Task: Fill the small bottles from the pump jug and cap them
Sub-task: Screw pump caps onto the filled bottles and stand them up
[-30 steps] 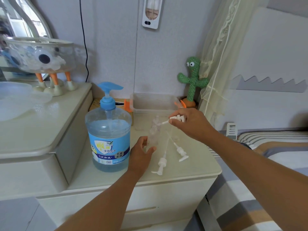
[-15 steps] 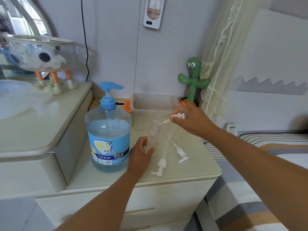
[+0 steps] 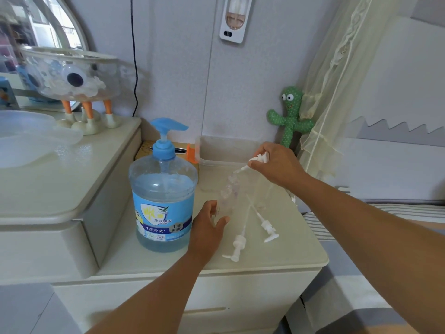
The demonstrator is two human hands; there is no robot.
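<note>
Liquid, pale blue, is sitting about shoulder-high in the pump jug (image 3: 163, 201) on the cabinet (image 3: 289, 257). Beside it, the left hand (image 3: 207, 230) is gripping a clear small bottle (image 3: 228, 194), seemingly empty, while the right hand (image 3: 281, 167) is pinching a pump cap (image 3: 258, 157), its tube at the bottle's mouth.

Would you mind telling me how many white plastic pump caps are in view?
3. One white plastic pump cap is pinched in the right hand; a nearer one and a farther one lie on the cream nightstand. Others may hide behind the arm.
</note>
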